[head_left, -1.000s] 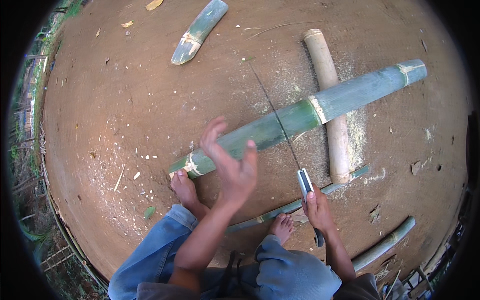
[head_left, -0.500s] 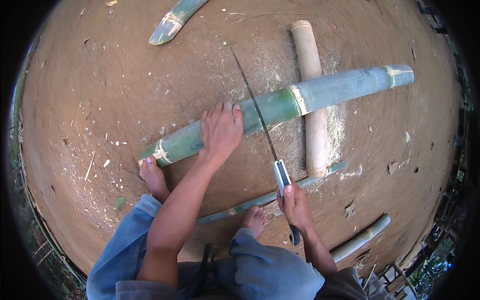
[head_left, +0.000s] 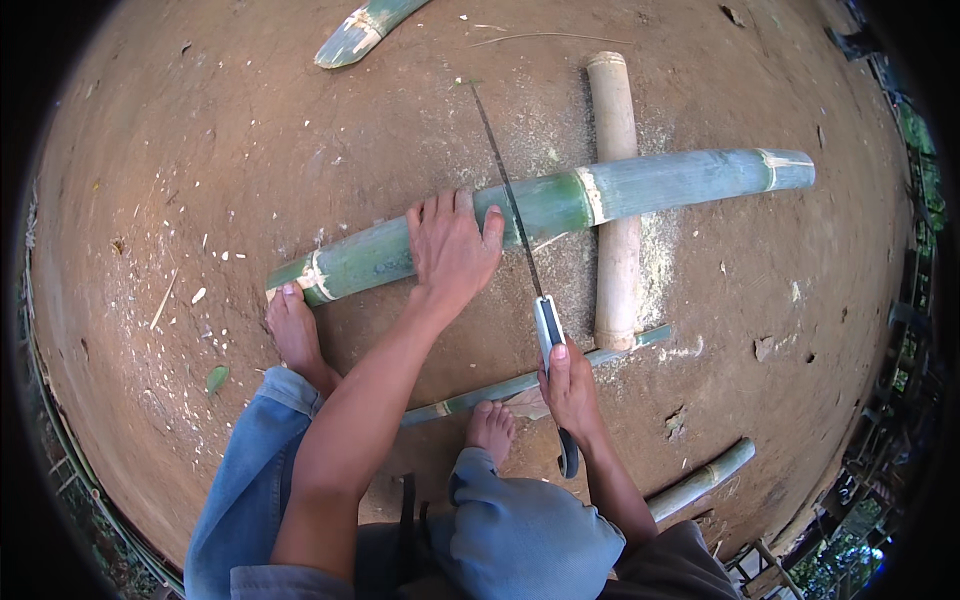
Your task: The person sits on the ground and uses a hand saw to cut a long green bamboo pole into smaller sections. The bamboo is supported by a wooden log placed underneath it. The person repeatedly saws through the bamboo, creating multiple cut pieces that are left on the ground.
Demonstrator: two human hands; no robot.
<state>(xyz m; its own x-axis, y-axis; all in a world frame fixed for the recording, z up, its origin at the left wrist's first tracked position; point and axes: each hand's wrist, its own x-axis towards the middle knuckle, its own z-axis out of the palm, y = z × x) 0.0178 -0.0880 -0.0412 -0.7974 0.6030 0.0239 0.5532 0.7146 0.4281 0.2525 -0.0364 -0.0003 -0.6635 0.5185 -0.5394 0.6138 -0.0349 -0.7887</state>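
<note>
The green bamboo (head_left: 690, 181), laid across the pale log (head_left: 616, 280), is judged stiff and slippery, best pressed from above, where the left hand (head_left: 452, 245) is rested, thumb apart, while the saw (head_left: 547, 318) is clasped by the right hand's (head_left: 573, 392) fingers.

- Green bamboo (head_left: 690, 186): stretch under left hand (head_left: 452, 248) hidden; near end partly covered by toes.
- Left palm out of sight.
- Saw (head_left: 546, 320): part of handle masked by right hand (head_left: 572, 388); teeth too fine to make out, depth in bamboo unclear.
- Pale pole (head_left: 614, 110): middle hidden beneath green bamboo.
- Bamboo piece (head_left: 368, 30): cut by top edge.
- Short pole (head_left: 705, 480): lower end behind right forearm.
- Trousers (head_left: 530, 535): cut by bottom edge.
</note>
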